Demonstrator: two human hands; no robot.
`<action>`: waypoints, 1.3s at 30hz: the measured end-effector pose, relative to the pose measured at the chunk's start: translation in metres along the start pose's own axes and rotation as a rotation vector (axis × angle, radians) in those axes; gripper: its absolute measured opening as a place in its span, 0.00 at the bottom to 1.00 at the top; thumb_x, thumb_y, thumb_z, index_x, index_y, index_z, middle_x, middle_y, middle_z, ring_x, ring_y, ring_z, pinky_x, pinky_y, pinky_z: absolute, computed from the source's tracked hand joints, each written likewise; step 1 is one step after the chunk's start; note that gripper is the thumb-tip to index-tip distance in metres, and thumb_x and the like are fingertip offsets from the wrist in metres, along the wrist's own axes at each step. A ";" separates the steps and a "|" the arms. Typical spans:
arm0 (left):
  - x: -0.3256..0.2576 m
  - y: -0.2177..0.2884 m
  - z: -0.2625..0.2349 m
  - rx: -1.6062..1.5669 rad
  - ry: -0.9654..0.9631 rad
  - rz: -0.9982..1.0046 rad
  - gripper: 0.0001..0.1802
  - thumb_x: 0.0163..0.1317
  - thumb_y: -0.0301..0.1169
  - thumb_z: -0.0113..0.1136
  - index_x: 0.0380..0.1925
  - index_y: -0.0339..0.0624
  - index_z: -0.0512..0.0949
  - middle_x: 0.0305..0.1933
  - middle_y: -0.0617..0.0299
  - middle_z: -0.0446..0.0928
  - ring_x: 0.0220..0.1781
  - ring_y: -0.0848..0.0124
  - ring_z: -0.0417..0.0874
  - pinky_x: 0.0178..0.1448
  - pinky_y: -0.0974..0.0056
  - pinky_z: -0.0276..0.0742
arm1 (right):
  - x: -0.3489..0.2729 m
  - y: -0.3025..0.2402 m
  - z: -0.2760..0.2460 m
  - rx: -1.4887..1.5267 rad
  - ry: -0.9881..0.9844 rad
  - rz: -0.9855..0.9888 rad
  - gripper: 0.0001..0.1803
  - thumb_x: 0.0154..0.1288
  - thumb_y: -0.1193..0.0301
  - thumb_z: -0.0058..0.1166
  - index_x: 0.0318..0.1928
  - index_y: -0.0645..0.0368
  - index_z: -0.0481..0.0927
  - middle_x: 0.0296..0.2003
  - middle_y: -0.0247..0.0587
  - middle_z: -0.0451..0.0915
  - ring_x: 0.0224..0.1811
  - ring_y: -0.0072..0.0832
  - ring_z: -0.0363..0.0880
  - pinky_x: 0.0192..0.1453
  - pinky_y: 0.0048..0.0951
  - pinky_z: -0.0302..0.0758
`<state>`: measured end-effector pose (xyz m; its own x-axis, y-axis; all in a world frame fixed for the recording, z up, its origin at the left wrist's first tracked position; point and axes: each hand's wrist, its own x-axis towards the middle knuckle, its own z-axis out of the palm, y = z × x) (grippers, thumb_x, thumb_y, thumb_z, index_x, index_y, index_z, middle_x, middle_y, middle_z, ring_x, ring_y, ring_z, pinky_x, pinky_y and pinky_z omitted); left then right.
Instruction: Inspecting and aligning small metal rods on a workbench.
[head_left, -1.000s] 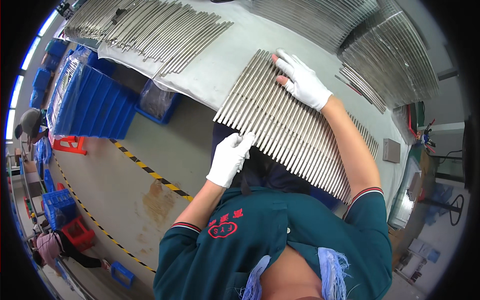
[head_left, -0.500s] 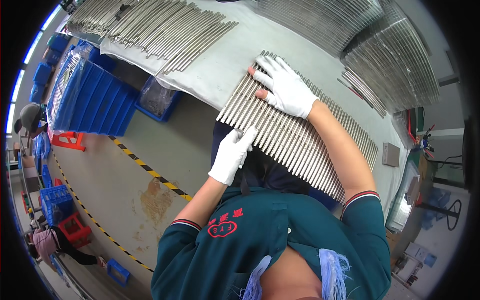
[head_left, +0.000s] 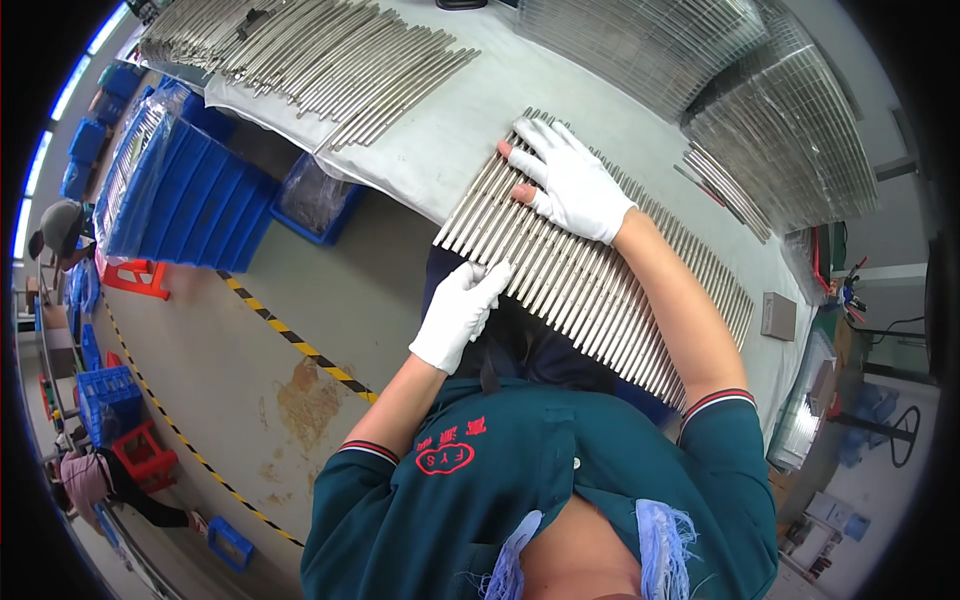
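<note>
While the right hand (head_left: pixel 580 190) lies palm-down over a row of slim metal rods (head_left: pixel 580 285), its fingers are a bit spread, with two bare fingertips poking out of the white glove. The left hand (head_left: pixel 460 315) has its thumb and forefinger close together right at the near ends of the rods, other fingers curled under; honestly can't tell if it's pinching one or just nudging it. The rods sit side by side, slanted, between the person and the white-covered tabletop (head_left: pixel 450 130), near ends looking like they stick out past its edge over the lap.

My read is this is the lining-up or checking-by-touch stage. Next move probably calls for light, even pressure from the right palm so nothing rolls, while the left works one rod end at a time.

Further out: a bigger batch of rods (head_left: pixel 340 75) up left, a small loose bunch (head_left: pixel 725 190) to the right, a plastic-wrapped stack (head_left: pixel 785 130) beyond that, and a little grey box (head_left: pixel 779 316).
</note>
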<state>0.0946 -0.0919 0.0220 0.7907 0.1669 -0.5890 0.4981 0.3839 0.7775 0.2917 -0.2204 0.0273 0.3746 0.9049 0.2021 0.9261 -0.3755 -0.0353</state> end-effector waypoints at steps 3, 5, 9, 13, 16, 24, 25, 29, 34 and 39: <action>0.008 0.002 0.008 -0.046 0.083 0.143 0.15 0.64 0.43 0.62 0.30 0.43 0.73 0.18 0.75 0.65 0.14 0.87 0.59 0.17 0.77 0.53 | 0.001 -0.001 -0.002 0.016 -0.021 0.009 0.37 0.71 0.41 0.28 0.69 0.52 0.62 0.69 0.55 0.57 0.73 0.48 0.52 0.77 0.43 0.45; 0.007 0.002 0.005 -0.066 0.060 0.108 0.15 0.64 0.43 0.62 0.30 0.43 0.73 0.18 0.76 0.66 0.14 0.87 0.59 0.17 0.77 0.53 | 0.001 0.000 -0.002 0.020 -0.040 0.019 0.38 0.70 0.40 0.27 0.70 0.52 0.61 0.70 0.54 0.56 0.74 0.47 0.51 0.78 0.44 0.44; 0.005 -0.002 -0.003 -0.134 0.004 0.025 0.16 0.63 0.43 0.63 0.33 0.41 0.76 0.20 0.76 0.67 0.16 0.87 0.59 0.18 0.77 0.51 | 0.000 0.000 -0.002 0.030 -0.039 0.025 0.39 0.70 0.39 0.26 0.70 0.52 0.61 0.70 0.54 0.56 0.73 0.49 0.51 0.77 0.44 0.44; 0.006 0.000 0.000 -0.115 0.036 0.030 0.11 0.65 0.40 0.61 0.34 0.47 0.74 0.17 0.79 0.62 0.10 0.88 0.54 0.14 0.77 0.46 | 0.000 -0.001 -0.004 0.039 -0.043 0.037 0.40 0.69 0.38 0.26 0.70 0.51 0.61 0.69 0.54 0.57 0.73 0.50 0.51 0.77 0.44 0.45; 0.015 -0.003 -0.002 0.054 0.095 0.055 0.11 0.65 0.41 0.61 0.34 0.46 0.75 0.17 0.78 0.64 0.10 0.87 0.54 0.14 0.77 0.47 | 0.001 -0.001 -0.003 0.003 -0.017 0.013 0.35 0.71 0.43 0.32 0.69 0.50 0.62 0.69 0.54 0.57 0.73 0.49 0.53 0.77 0.42 0.47; 0.006 0.010 -0.002 -0.170 0.032 0.062 0.12 0.65 0.40 0.62 0.38 0.45 0.76 0.16 0.79 0.59 0.11 0.88 0.52 0.15 0.77 0.45 | 0.001 -0.002 -0.003 0.004 -0.011 0.020 0.35 0.71 0.42 0.32 0.69 0.50 0.63 0.69 0.54 0.58 0.72 0.50 0.53 0.77 0.42 0.49; 0.003 0.009 -0.002 -0.189 0.021 0.038 0.12 0.64 0.40 0.62 0.38 0.45 0.75 0.15 0.79 0.58 0.11 0.88 0.52 0.15 0.77 0.45 | 0.001 -0.002 -0.002 0.008 -0.002 0.019 0.35 0.71 0.42 0.32 0.69 0.50 0.63 0.69 0.54 0.58 0.72 0.50 0.53 0.76 0.42 0.49; 0.000 0.004 -0.004 -0.199 0.046 0.010 0.14 0.64 0.41 0.63 0.36 0.45 0.73 0.15 0.78 0.58 0.11 0.87 0.51 0.15 0.76 0.45 | 0.001 -0.003 -0.004 -0.007 -0.005 0.017 0.35 0.70 0.42 0.32 0.69 0.50 0.63 0.69 0.54 0.58 0.72 0.50 0.53 0.77 0.42 0.49; 0.003 0.007 -0.007 -0.110 0.047 0.011 0.15 0.64 0.42 0.62 0.36 0.44 0.73 0.16 0.77 0.60 0.10 0.87 0.53 0.15 0.77 0.48 | 0.002 -0.004 -0.006 -0.005 -0.023 0.023 0.35 0.70 0.43 0.34 0.68 0.51 0.63 0.69 0.54 0.58 0.73 0.50 0.53 0.77 0.42 0.48; 0.011 0.011 -0.003 -0.126 0.112 0.146 0.14 0.65 0.44 0.61 0.35 0.44 0.77 0.20 0.77 0.65 0.14 0.88 0.58 0.17 0.77 0.51 | 0.001 -0.005 -0.009 0.007 -0.037 0.029 0.34 0.70 0.44 0.35 0.68 0.51 0.63 0.69 0.54 0.58 0.73 0.50 0.52 0.77 0.42 0.48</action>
<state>0.1074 -0.0838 0.0235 0.8030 0.3263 -0.4987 0.3274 0.4577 0.8266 0.2870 -0.2187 0.0361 0.4029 0.9004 0.1641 0.9149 -0.4008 -0.0471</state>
